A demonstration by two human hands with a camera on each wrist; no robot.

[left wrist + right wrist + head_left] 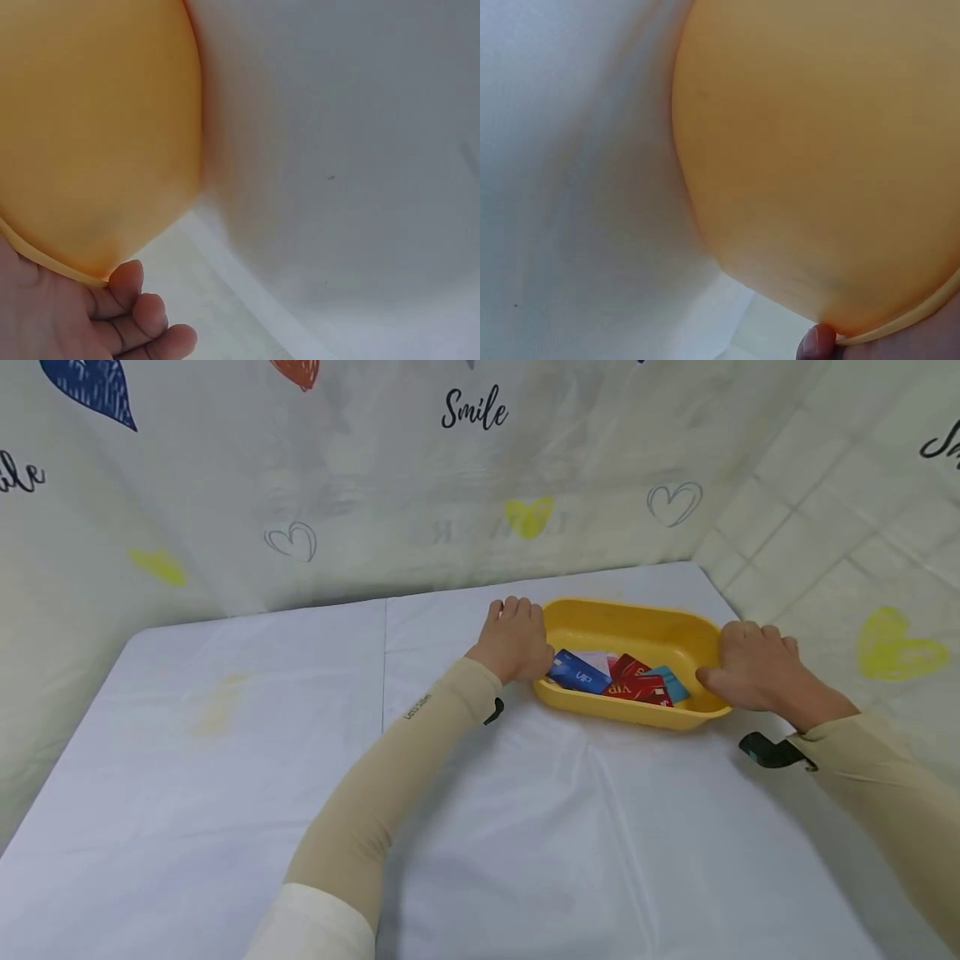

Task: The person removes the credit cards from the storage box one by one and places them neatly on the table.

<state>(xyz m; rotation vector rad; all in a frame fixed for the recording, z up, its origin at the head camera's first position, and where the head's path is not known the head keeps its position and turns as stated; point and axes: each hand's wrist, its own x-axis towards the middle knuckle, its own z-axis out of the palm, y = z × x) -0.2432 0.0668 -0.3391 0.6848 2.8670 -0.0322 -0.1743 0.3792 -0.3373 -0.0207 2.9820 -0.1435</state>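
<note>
A yellow oval plastic basin (622, 706) is at the back right of the table, with several cards inside. Among them are a blue VIP card (579, 672), red VIP cards (637, 687) and a light blue card (672, 683). My left hand (516, 642) grips the basin's left end, its thumb over the rim. At the right end, my right hand (757, 667) holds the rim with the thumb inside. Both wrist views show the basin's outer wall (105, 112) close up, with fingertips (817, 341) curled under the rim.
A white cloth covers the table (225, 760), whose right edge runs close beside the basin. Behind it hangs a pale curtain (375, 468) printed with hearts and the word Smile. A dark wrist strap piece (768, 750) hangs below the right wrist.
</note>
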